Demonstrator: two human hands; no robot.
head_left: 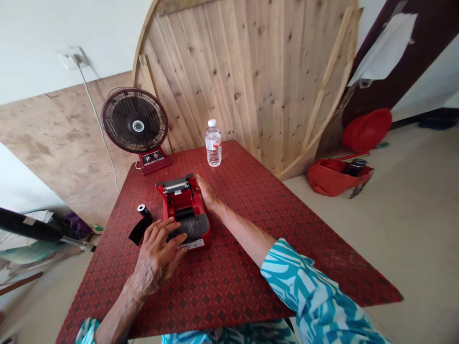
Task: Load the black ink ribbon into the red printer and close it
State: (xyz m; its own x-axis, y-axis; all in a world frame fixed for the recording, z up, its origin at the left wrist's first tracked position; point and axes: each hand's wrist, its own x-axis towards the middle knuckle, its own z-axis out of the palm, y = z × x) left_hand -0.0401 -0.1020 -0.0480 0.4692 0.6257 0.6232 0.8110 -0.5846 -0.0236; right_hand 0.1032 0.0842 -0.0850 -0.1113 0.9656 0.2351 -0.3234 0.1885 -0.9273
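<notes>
A red label printer (208, 239) lies on the table with its upper part raised, showing a metal bar, a black roller and a dark grey front cover (195, 227). My left hand (158, 248) rests over its near left corner, fingers spread and the tips touching the front cover. At the far right side, my right hand (206, 193) grips the edge of the printer near the raised lid (175, 184); its fingers are partly hidden behind the body. Left of the printer stands a small roll of black ribbon (142, 210), a length of it unrolled toward my left hand.
A red patterned cloth covers the table (251, 267). At its back stand a dark red fan (138, 125) and a water bottle (213, 145). Behind leans a large round wooden board (251, 71). A red bag (330, 179) and a red basin (369, 130) are on the right.
</notes>
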